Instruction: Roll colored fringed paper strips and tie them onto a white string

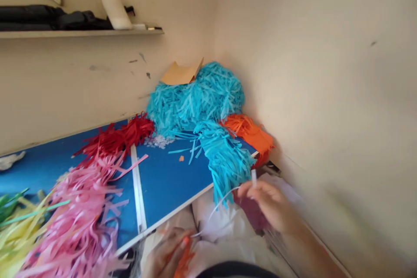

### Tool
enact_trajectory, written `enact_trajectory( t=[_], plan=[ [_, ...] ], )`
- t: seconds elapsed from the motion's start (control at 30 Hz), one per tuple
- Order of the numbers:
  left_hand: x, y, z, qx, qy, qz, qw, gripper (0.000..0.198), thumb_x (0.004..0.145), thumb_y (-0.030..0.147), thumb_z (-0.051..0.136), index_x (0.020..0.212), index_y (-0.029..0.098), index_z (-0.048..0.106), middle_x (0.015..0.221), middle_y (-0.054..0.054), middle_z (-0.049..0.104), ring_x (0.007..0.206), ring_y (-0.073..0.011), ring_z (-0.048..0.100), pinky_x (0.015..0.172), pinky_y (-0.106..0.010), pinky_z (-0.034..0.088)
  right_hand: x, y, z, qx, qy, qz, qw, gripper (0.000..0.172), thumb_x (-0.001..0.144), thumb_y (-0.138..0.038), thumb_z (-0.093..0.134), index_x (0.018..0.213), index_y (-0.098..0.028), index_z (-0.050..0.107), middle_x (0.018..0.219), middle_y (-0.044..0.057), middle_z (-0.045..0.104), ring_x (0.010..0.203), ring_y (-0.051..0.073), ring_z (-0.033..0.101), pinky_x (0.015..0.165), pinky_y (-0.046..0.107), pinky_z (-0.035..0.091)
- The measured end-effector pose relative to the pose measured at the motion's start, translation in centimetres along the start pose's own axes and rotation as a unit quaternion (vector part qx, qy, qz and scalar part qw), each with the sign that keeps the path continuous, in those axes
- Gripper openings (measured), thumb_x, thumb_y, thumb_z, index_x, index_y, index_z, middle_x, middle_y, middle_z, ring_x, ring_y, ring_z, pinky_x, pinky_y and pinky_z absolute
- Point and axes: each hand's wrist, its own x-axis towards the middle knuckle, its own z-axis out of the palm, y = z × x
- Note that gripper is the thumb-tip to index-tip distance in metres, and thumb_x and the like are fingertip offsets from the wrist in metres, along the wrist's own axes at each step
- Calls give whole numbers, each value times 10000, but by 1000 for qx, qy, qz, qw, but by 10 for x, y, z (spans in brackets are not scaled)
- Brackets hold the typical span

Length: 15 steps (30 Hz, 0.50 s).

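My left hand, low in the view, is closed on an orange ribbon bundle. A thin white cord runs from it up to my right hand, whose fingers are pinched on the cord's other end, where a small white piece sticks up. Just behind my right hand, a bundle of light blue ribbons hangs over the edge of the blue table. Orange ribbons lie beside that bundle.
A large light blue ribbon pile with brown paper on top fills the corner. Red, pink and yellow ribbons lie leftward. A wall shelf holds a white bottle. Walls stand behind and right.
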Motion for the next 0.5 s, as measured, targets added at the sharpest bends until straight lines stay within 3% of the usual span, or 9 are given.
enact_trajectory(
  t=[0.03, 0.1, 0.2, 0.3, 0.5],
  plan=[
    [-2, 3, 4, -70, -7, -55, 996, 380, 718, 562, 733, 887, 225, 779, 755, -68, 708, 767, -240, 663, 705, -309, 529, -4, 3, 21, -9, -70, 31, 997, 320, 911, -480, 586, 796, -195, 676, 698, 19, 651, 658, 159, 587, 659, 285, 466],
    [-4, 7, 13, -241, 8, -132, 961, 402, 684, 529, 781, 914, 203, 728, 588, -1, 633, 566, -158, 585, 556, -250, 476, -13, 9, 60, -37, -154, 49, 986, 352, 928, -475, 553, 758, -181, 646, 622, -13, 583, 587, 128, 524, 592, 244, 419],
    [-3, 6, 23, -411, 3, -160, 898, 303, 687, 411, 816, 791, 189, 637, 531, 37, 577, 496, -87, 508, 532, -188, 428, -21, 14, 98, -85, -187, 23, 978, 335, 919, -402, 554, 684, -173, 618, 635, -15, 566, 636, 128, 523, 602, 228, 400],
    [-3, 3, 23, -450, 10, -177, 875, 275, 707, 340, 812, 735, 176, 594, 572, 29, 598, 515, -68, 523, 547, -163, 418, -21, 14, 110, -100, -204, 19, 974, 301, 903, -336, 552, 655, -176, 611, 618, -16, 574, 620, 134, 535, 603, 235, 409],
    [-4, -4, 18, -434, -12, -215, 875, 336, 671, 406, 828, 752, 144, 634, 522, 5, 591, 457, -83, 526, 476, -177, 393, -15, 12, 111, -79, -226, 19, 971, 301, 905, -331, 540, 651, -178, 596, 621, -13, 594, 617, 132, 537, 624, 237, 418]
  ],
)
